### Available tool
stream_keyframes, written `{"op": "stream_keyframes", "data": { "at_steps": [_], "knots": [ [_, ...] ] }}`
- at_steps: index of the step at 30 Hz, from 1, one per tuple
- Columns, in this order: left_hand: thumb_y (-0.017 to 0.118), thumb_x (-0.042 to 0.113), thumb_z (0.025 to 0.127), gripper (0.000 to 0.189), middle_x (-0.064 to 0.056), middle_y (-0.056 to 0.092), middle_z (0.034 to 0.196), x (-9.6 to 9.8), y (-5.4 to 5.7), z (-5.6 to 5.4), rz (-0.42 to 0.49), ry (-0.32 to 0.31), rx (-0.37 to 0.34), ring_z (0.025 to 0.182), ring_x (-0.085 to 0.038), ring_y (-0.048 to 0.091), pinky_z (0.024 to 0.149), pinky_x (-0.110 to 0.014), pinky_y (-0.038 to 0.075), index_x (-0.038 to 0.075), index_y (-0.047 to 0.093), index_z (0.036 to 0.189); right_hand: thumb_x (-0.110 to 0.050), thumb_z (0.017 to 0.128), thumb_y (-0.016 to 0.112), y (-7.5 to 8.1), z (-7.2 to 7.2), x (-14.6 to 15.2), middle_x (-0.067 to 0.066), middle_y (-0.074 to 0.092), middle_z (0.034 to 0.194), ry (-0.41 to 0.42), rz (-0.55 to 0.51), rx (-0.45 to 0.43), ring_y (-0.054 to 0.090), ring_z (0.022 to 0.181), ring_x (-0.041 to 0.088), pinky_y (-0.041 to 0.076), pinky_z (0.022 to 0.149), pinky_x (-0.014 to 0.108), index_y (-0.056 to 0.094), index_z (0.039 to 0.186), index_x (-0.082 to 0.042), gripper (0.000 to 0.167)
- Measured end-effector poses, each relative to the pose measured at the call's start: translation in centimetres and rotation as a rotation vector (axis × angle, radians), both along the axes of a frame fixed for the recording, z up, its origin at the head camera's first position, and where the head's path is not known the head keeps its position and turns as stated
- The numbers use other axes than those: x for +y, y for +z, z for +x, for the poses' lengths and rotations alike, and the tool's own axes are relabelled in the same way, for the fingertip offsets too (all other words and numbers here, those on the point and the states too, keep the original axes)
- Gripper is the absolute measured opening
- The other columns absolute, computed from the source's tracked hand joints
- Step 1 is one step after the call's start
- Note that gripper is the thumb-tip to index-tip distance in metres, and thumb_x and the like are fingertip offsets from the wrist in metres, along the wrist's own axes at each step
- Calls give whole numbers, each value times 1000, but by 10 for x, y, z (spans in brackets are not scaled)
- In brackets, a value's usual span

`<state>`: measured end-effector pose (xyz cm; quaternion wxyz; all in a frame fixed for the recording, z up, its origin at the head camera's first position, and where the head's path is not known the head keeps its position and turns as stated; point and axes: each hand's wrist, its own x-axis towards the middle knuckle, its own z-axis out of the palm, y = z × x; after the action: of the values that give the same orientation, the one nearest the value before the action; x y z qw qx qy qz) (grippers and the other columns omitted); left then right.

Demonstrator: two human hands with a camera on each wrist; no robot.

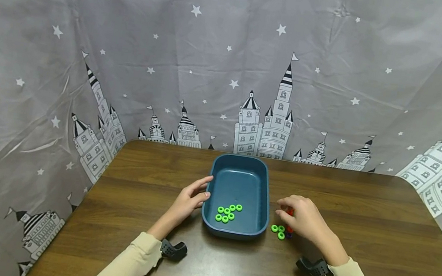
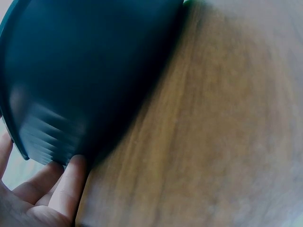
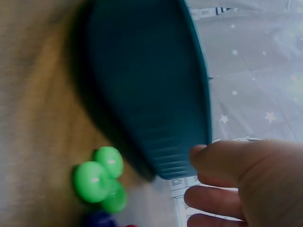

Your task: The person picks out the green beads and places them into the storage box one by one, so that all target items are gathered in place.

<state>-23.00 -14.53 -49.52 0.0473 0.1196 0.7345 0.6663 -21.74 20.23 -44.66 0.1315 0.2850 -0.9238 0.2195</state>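
A dark teal plastic bin (image 1: 239, 185) stands lengthwise on the table, with several small bright green rings (image 1: 223, 219) on its floor near the front. My left hand (image 1: 187, 198) rests against the bin's left side, fingertips at the wall, as the left wrist view also shows. To the right of the bin, my right hand (image 1: 303, 218) hovers palm down with bent, parted fingers; nothing shows between them. Under and beside it lie three loose green rings (image 3: 91, 182), some red pieces (image 1: 290, 230) partly hidden by the hand, and a dark purple piece (image 3: 99, 220).
The brown wooden table (image 1: 391, 256) reaches back to a grey curtain (image 1: 214, 61) printed with castles and stars. Black wrist bands (image 1: 174, 250) sit on both wrists, beside light yellow sleeves (image 1: 127, 264).
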Motion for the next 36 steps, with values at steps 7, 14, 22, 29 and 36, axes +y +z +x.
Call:
{"op": "stream_keyframes", "data": {
  "at_steps": [7, 14, 22, 29, 36],
  "knots": [
    [57, 18, 103, 53, -34, 47, 149, -1, 0, 0, -1, -18, 23, 126, -37, 60, 93, -44, 60, 9, 45, 154, -18, 81, 83, -15, 9, 4, 1, 74, 85, 66, 45, -30, 63, 76, 13, 53, 67, 30, 78, 95, -7, 19],
    [54, 9, 103, 53, -31, 45, 153, 0, 2, -1, 13, -8, -54, 133, -45, 54, 99, -47, 57, 7, 42, 155, -20, 75, 85, -24, 12, 3, -4, 73, 80, 121, 70, 55, 63, 74, 9, 53, 69, 34, 78, 88, -12, 16],
    [54, 11, 103, 53, -29, 46, 153, 0, 2, -1, -2, -4, -48, 133, -44, 55, 100, -48, 57, 9, 43, 155, -22, 73, 85, -28, 12, 2, -7, 69, 78, 116, 114, 84, 60, 72, 6, 50, 67, 33, 77, 84, -16, 15],
    [55, 10, 103, 53, -29, 47, 152, 0, 1, -1, 15, -6, -53, 131, -44, 56, 99, -47, 57, 9, 43, 154, -20, 73, 85, -31, 13, 2, -7, 68, 79, 125, 112, 94, 61, 73, 8, 52, 68, 35, 77, 83, -15, 14],
    [55, 10, 103, 53, -28, 48, 152, 0, 0, -2, 17, -5, -52, 131, -43, 56, 98, -45, 58, 9, 44, 154, -19, 74, 85, -31, 14, 1, -7, 67, 80, 120, 114, 90, 60, 74, 9, 51, 68, 34, 77, 83, -16, 12]
  ]
}}
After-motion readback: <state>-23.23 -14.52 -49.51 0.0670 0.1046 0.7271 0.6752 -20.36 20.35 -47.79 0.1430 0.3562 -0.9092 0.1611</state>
